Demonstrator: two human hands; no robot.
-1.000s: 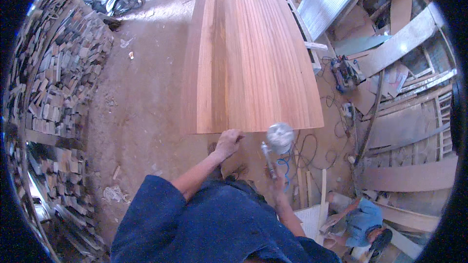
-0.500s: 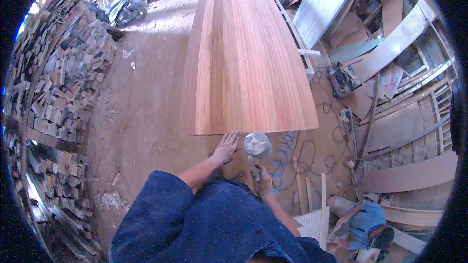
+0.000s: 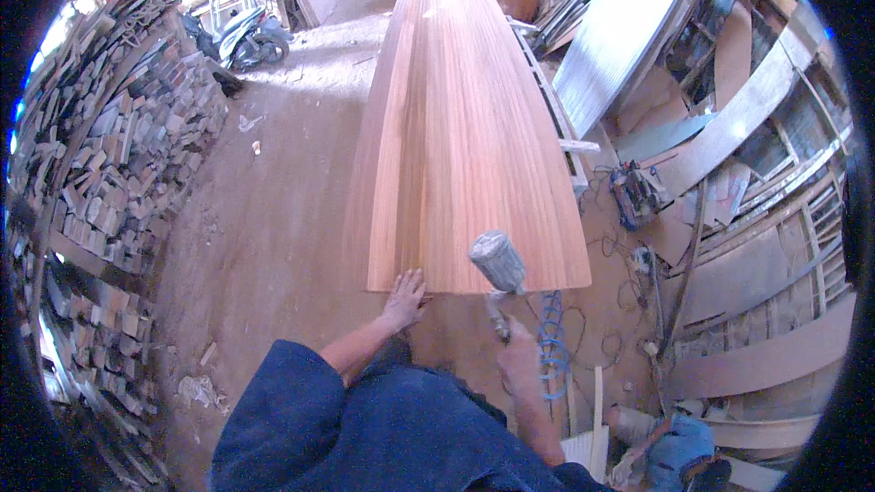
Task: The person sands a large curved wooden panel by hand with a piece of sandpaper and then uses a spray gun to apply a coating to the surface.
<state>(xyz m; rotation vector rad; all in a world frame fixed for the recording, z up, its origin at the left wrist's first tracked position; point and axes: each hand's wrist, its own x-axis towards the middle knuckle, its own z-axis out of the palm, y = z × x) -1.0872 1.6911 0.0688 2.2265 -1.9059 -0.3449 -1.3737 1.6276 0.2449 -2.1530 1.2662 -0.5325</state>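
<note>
A long reddish-brown wooden panel [image 3: 474, 127] with lengthwise grain stretches away in front of me, its near end across the middle of the view. My left hand [image 3: 404, 300] rests on that near edge, left of centre, with the fingers extended over the surface. My right hand [image 3: 518, 346] grips a silver spray gun [image 3: 495, 263], whose cup is tilted and overlaps the near right part of the panel in the view; whether it touches is unclear. A blue coiled hose [image 3: 552, 346] hangs beside my right hand.
Stacked wood offcuts [image 3: 118, 155] line the left, with a scooter [image 3: 246, 45] behind. Leaning sheets [image 3: 620, 27], curved boards [image 3: 756, 351] and a compressor [image 3: 638, 196] crowd the right. A co-worker [image 3: 679, 451] crouches low at the right. Round wooden blocks [image 3: 510, 1] stand beyond the panel.
My left hand has uncurled and lies on the panel's edge. My right hand has raised the spray gun, tipping its cup. The view has tilted upward, showing more beyond the panel.
</note>
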